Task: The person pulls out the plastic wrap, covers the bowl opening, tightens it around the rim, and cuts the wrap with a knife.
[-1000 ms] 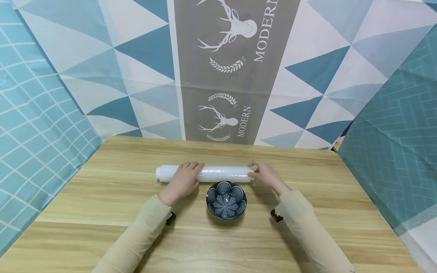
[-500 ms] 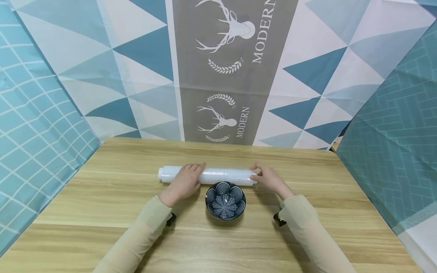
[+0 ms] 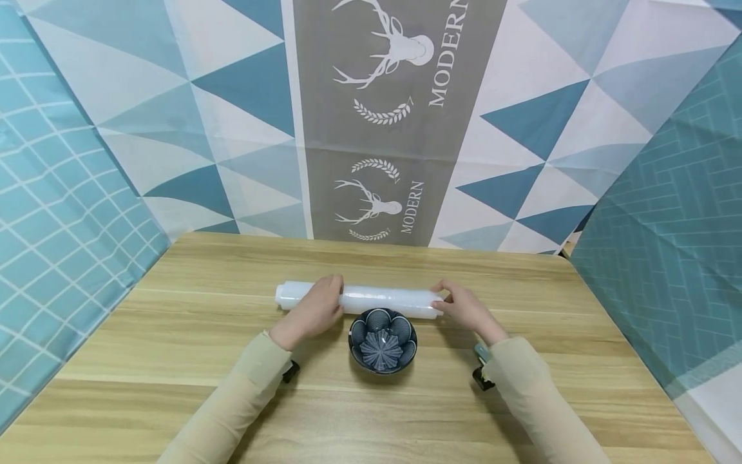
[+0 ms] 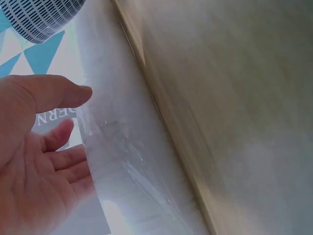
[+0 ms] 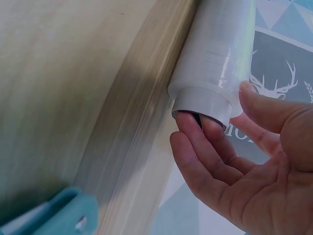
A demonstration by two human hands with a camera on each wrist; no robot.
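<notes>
A roll of plastic wrap (image 3: 382,299) lies crosswise on the table, behind a dark patterned bowl (image 3: 382,348). My left hand (image 3: 315,306) grips the roll left of the middle. In the left wrist view, the thumb is by the film and the other fingers pass behind the roll (image 4: 132,147), partly hidden. At the right end, my right hand (image 3: 466,312) pinches the tube. The right wrist view shows fingers (image 5: 188,125) inside the hollow core of the roll (image 5: 215,54), with the thumb outside. The bowl's outer wall (image 4: 41,17) appears in the left wrist view.
A teal object (image 3: 482,352) lies on the wooden table (image 3: 371,425) beside my right wrist, mostly hidden by the sleeve. Its rounded teal end (image 5: 73,213) shows in the right wrist view. Patterned cloth (image 3: 371,129) hangs behind the table and at both sides.
The roll has shifted a little to the right, its right end slightly nearer me. My right hand moved right with it, exposing the teal object. My left fingers have drawn in closer.
</notes>
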